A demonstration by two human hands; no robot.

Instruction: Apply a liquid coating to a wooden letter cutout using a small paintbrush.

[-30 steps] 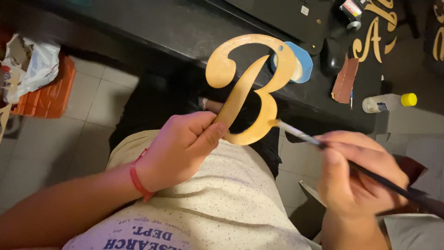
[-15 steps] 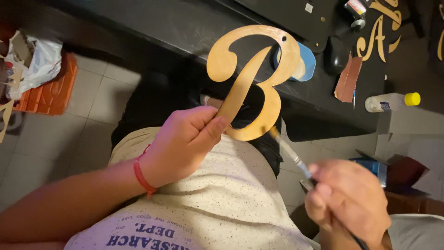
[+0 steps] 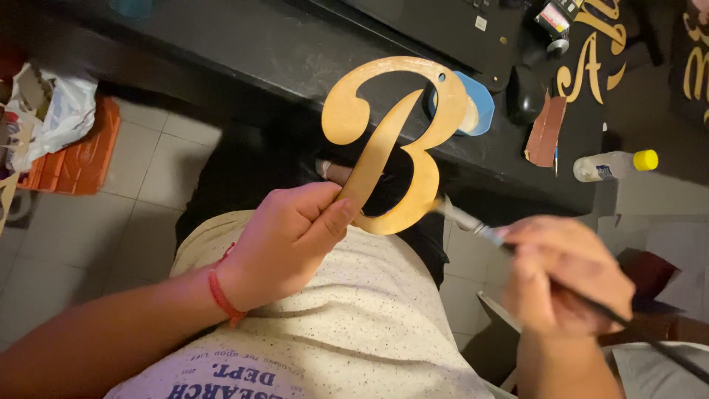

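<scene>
A person's left hand (image 3: 284, 244) holds up a gold cut-out letter (image 3: 395, 140) in front of a dark table (image 3: 244, 52), the thumb and fingers pinching the letter's lower stem at about its 7 o'clock edge. The letter stands nearly upright, clear of the table, with its curled top toward 12 o'clock and a small hole near its upper right rim.

At 4 o'clock from the letter, the right hand (image 3: 565, 277) grips a thin paintbrush (image 3: 480, 229), fingers pressed together around the dark handle; the hand is blurred, so the exact grip cannot be told. The brush's pale tip lies at the letter's lower right curve, touching or just beside it.

Behind the letter, at its 2 o'clock, a blue round lid (image 3: 478, 103) sits on the table. Further toward 3 o'clock lie a brown scrap of sandpaper (image 3: 545, 133) and a clear bottle with a yellow cap (image 3: 613, 164) on its side. More gold letters (image 3: 591, 66) rest on a dark board at 1 o'clock.

At 9 o'clock, well apart, an orange crate (image 3: 77, 159) with a white plastic bag (image 3: 55, 114) stands on the tiled floor. A red band (image 3: 220, 295) circles the left wrist.
</scene>
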